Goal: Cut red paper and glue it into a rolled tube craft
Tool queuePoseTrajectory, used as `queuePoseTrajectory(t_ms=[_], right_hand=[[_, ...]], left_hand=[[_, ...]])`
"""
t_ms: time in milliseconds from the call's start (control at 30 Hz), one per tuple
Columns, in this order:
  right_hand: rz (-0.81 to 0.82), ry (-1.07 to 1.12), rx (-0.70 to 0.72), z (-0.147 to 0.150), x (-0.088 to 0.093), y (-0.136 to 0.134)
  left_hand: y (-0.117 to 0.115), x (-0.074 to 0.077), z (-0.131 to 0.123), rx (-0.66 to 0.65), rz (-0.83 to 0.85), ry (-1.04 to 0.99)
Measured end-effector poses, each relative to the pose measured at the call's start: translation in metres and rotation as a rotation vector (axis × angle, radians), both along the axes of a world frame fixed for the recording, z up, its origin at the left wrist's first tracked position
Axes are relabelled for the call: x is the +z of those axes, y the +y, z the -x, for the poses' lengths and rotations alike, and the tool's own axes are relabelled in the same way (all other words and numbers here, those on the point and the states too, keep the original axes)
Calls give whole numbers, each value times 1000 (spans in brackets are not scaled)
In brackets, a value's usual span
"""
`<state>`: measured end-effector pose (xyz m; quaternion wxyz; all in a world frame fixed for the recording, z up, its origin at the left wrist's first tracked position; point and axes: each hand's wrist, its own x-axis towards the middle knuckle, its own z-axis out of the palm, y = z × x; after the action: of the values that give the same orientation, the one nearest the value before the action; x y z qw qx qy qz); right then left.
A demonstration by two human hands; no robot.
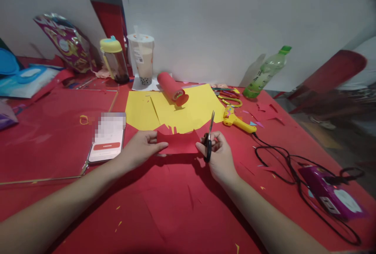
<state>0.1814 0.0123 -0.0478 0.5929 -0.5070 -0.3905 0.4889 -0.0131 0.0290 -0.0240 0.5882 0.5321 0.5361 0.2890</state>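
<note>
The left hand (141, 149) pinches the red paper piece (178, 143) at its 9 o'clock edge; light and floppy, it is probably best held near the blades; the right hand (219, 156) clamps scissors (209, 134) at 3 o'clock.

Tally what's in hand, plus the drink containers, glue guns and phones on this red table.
Drink containers: 3 (yellow-lidded clear bottle, sealed milk-tea plastic cup, green-capped plastic bottle)
Black-handled metal scissors: 1, in the right hand
Red paper piece: 1, in the left hand
Yellow plastic glue gun: 1
Lit-screen smartphone: 1
Total: 7
</note>
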Motion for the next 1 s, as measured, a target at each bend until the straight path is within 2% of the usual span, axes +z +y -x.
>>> queuePoseTrajectory(t_ms=[167, 333, 467, 533, 633, 700, 900, 1000], right_hand=[[-8, -5, 7, -1, -2, -1], [1, 67, -32, -2, -5, 1], [-21, 87, -105, -3, -4, 1], [-20, 103, -122, -2, -2, 0], [-22, 105, -125, 4, 1, -5], [-31, 79, -117, 9, 2, -11], [-43, 44, -58, 18, 1, -22], [-59, 44, -35, 19, 1, -23]], left_hand=[[1, 3, 0, 32, -4, -3], [5, 2, -1, 234, -17, -109], [5, -2, -4, 286, -8, -234], [1, -2, -7, 174, 72, -250], [-10, -2, -13, -157, 154, -180], [-18, -1, -17, -277, 153, -157], [-31, 1, -23, -248, 193, -146], [-31, -4, -18, -216, 250, -191]])
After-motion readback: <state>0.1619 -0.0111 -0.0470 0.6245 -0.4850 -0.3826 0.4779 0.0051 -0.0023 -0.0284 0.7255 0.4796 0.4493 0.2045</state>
